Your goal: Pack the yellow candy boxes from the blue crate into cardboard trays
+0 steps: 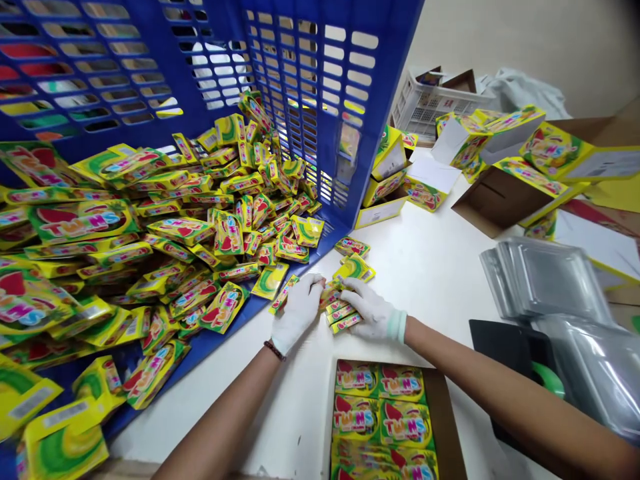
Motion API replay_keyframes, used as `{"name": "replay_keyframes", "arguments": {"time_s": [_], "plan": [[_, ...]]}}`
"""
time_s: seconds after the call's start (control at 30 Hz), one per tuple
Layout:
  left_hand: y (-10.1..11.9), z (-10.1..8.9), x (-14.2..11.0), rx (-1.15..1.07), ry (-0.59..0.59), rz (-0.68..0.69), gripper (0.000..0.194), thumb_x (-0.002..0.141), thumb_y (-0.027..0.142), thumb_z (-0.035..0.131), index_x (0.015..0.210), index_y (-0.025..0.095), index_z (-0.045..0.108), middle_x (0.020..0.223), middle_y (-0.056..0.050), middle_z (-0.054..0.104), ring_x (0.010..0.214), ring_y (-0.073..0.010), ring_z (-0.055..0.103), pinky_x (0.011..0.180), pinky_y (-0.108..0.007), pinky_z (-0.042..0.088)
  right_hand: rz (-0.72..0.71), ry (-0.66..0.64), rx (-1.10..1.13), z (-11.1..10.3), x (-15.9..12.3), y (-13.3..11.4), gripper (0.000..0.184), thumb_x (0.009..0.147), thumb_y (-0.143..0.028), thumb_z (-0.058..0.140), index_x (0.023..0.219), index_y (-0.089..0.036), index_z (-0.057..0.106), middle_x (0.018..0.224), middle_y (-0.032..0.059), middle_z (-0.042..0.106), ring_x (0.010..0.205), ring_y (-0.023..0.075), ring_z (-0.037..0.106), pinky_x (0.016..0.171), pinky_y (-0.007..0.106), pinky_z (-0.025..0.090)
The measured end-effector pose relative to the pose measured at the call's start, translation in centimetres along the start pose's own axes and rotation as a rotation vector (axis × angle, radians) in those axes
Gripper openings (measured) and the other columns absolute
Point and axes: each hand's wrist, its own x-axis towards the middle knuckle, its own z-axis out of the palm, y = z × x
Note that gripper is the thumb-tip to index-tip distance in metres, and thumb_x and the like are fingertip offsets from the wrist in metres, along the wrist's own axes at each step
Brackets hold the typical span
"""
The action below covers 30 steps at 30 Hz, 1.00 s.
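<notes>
My left hand (299, 312), in a white glove, pinches the near end of a small yellow candy box beside the crate's edge. The gloved right hand (371, 311) is wrapped over a short row of the same candy boxes (342, 316) standing on edge on the white table. Its fingers partly hide them. Just beyond both hands lie loose candy boxes (354, 267). Nearer to me, an open carton (447, 417) holds rows of candy boxes printed "TWINS", face up. To the left, many more boxes (227, 233) spill from a blue crate (320, 200) lying on its side.
At the right lie clear plastic trays (555, 277) and a black object (505, 347) with a green ring. Open yellow display cartons (510, 187) are heaped at the back right. A white crate (435, 103) stands behind them. My forearms cross the table (420, 247).
</notes>
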Motion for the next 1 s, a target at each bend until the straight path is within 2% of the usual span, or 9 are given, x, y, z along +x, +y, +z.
{"name": "replay_keyframes", "arguments": {"time_s": [0.13, 0.3, 0.43, 0.53, 0.6, 0.7, 0.8, 0.9, 1.0], "plan": [[0.5, 1.9, -0.9, -0.196, 0.104, 0.012, 0.028, 0.095, 0.037, 0.044, 0.104, 0.018, 0.063, 0.102, -0.007, 0.070, 0.096, -0.0187, 0.066, 0.087, -0.031, 0.052, 0.045, 0.071, 0.053, 0.7, -0.7, 0.0, 0.083, 0.071, -0.027, 0.074, 0.143, -0.017, 0.034, 0.154, 0.0243, 0.023, 0.145, 0.0371, 0.028, 0.110, 0.053, 0.039], [0.2, 3.6, -0.6, -0.294, 0.211, -0.023, 0.032, 0.097, 0.036, 0.039, 0.115, 0.016, 0.056, 0.115, -0.011, 0.065, 0.104, -0.0206, 0.063, 0.092, -0.036, 0.051, 0.030, 0.052, 0.001, 0.3, -1.2, 0.7, 0.088, 0.073, -0.031, 0.072, 0.148, -0.016, 0.028, 0.151, 0.0252, 0.030, 0.142, 0.0384, 0.032, 0.110, 0.057, 0.036], [-1.4, 3.0, -0.5, -0.288, 0.137, 0.023, 0.023, 0.089, 0.037, 0.057, 0.100, 0.018, 0.062, 0.103, -0.008, 0.067, 0.100, -0.0220, 0.061, 0.094, -0.039, 0.048, 0.033, 0.056, -0.016, -0.7, -2.8, 1.4, 0.070, 0.077, -0.022, 0.066, 0.140, -0.017, 0.038, 0.139, 0.0219, 0.045, 0.129, 0.0341, 0.046, 0.102, 0.053, 0.046], [-1.9, 2.4, -0.6, -0.294, 0.100, 0.048, 0.021, 0.087, 0.036, 0.059, 0.097, 0.019, 0.062, 0.101, -0.008, 0.066, 0.099, -0.0229, 0.060, 0.095, -0.041, 0.046, 0.040, 0.025, -0.011, -1.3, -3.6, 1.2, 0.062, 0.075, -0.018, 0.065, 0.134, -0.018, 0.043, 0.125, 0.0176, 0.053, 0.116, 0.0304, 0.053, 0.096, 0.048, 0.050], [-1.5, 2.5, -0.8, -0.329, 0.066, 0.062, 0.022, 0.092, 0.038, 0.051, 0.098, 0.019, 0.062, 0.103, -0.008, 0.066, 0.100, -0.0226, 0.060, 0.095, -0.040, 0.046, 0.027, 0.028, 0.008, -1.4, -3.3, 0.7, 0.063, 0.073, -0.017, 0.065, 0.132, -0.019, 0.043, 0.128, 0.0173, 0.050, 0.120, 0.0313, 0.050, 0.098, 0.049, 0.049], [-0.2, 3.3, -1.3, -0.423, -0.011, 0.101, 0.035, 0.098, 0.044, 0.036, 0.101, 0.020, 0.061, 0.103, -0.008, 0.066, 0.099, -0.0214, 0.062, 0.091, -0.038, 0.049, 0.019, 0.080, 0.056, -1.2, -2.1, 0.1, 0.074, 0.071, -0.022, 0.068, 0.138, -0.019, 0.036, 0.145, 0.0207, 0.032, 0.137, 0.0364, 0.036, 0.106, 0.054, 0.042], [0.8, 4.7, -2.1, -0.520, 0.020, 0.100, 0.044, 0.098, 0.053, 0.031, 0.109, 0.019, 0.058, 0.107, -0.009, 0.064, 0.101, -0.0219, 0.062, 0.091, -0.038, 0.050, 0.004, 0.101, 0.056, -0.8, -1.2, 0.0, 0.085, 0.070, -0.030, 0.070, 0.143, -0.018, 0.029, 0.148, 0.0216, 0.027, 0.138, 0.0386, 0.032, 0.108, 0.057, 0.037], [0.7, 6.1, -2.4, -0.568, 0.103, 0.059, 0.048, 0.096, 0.058, 0.034, 0.116, 0.019, 0.052, 0.112, -0.010, 0.061, 0.104, -0.0222, 0.061, 0.093, -0.039, 0.049, -0.036, 0.044, -0.036, -0.6, -0.9, 0.1, 0.083, 0.074, -0.043, 0.068, 0.143, -0.014, 0.032, 0.138, 0.0221, 0.039, 0.130, 0.0397, 0.037, 0.108, 0.062, 0.033], [0.3, 6.9, -1.8, -0.602, 0.114, 0.022, 0.056, 0.094, 0.063, 0.036, 0.126, 0.018, 0.048, 0.120, -0.012, 0.059, 0.108, -0.0237, 0.061, 0.095, -0.041, 0.049, -0.030, -0.126, -0.186, -0.6, -0.4, 0.1, 0.077, 0.080, -0.052, 0.062, 0.138, -0.007, 0.040, 0.128, 0.0242, 0.048, 0.121, 0.0409, 0.040, 0.101, 0.063, 0.035]]}}
